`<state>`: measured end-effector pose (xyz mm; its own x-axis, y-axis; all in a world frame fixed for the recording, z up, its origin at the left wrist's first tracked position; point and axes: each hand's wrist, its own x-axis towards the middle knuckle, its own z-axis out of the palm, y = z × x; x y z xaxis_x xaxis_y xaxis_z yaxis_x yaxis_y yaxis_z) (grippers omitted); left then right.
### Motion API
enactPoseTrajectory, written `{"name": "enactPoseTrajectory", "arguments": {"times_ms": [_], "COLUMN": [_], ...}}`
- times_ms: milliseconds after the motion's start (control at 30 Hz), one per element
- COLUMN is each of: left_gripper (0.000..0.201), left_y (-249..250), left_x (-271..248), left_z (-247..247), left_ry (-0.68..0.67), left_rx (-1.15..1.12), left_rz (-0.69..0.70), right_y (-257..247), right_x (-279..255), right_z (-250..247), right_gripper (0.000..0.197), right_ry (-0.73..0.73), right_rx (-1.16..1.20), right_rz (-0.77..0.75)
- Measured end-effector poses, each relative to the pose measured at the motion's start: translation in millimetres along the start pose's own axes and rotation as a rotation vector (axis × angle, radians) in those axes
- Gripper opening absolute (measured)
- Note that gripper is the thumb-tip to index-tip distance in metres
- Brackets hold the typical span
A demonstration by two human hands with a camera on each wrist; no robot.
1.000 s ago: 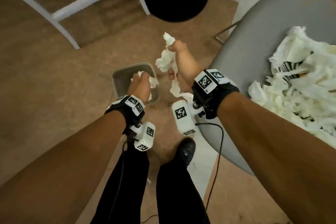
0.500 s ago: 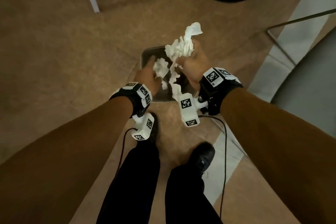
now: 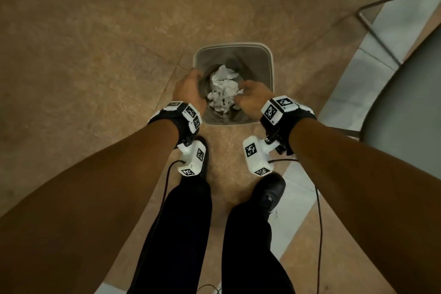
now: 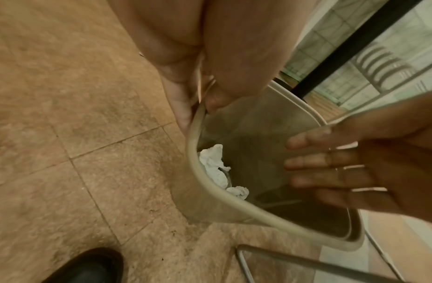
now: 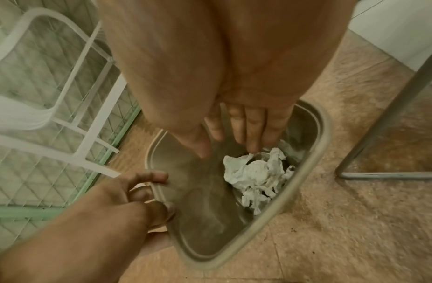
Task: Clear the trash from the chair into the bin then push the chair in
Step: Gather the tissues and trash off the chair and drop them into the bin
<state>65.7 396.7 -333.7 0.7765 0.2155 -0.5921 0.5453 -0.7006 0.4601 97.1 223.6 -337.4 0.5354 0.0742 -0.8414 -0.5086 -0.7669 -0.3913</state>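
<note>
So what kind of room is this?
Probably an indoor room at home or in an office, perhaps a dining or work corner. The floor is brown tile, a small grey bin holding crumpled tissue stands on it, and a grey chair with metal legs is beside it.

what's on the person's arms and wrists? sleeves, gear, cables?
Bare forearms, no sleeves. The left hand and right hand each have a black wrist strap carrying white blocks printed with black-and-white square tags, plus a white tagged camera module below the wrist with a thin black cable trailing down.
</note>
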Motion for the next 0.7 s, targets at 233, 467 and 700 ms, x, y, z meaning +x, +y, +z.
{"name": "enactPoseTrajectory", "arguments": {"times_ms": [233,467,700], "left_gripper": [0.054,0.026,0.031], "left_y": [29,151,317], "left_x": [-18,-70,-143], "left_z": [23,-25,16], "left_ry": [-0.078,-0.071,-0.139], "left_rx": [0.114,0.228,0.186], "left_rz": [0.043,0.249,0.638], "right_y": [11,-5,98], "right_x": [-41,-152,-274], "right_z": [-20,-97,-225], "right_gripper": [0.056,0.028,0.026], "right_ry": [0.099,0.237,0.601], "right_rx": [0.177,0.444,0.466], "right_rz": [0.020,-0.131,-0.093]}}
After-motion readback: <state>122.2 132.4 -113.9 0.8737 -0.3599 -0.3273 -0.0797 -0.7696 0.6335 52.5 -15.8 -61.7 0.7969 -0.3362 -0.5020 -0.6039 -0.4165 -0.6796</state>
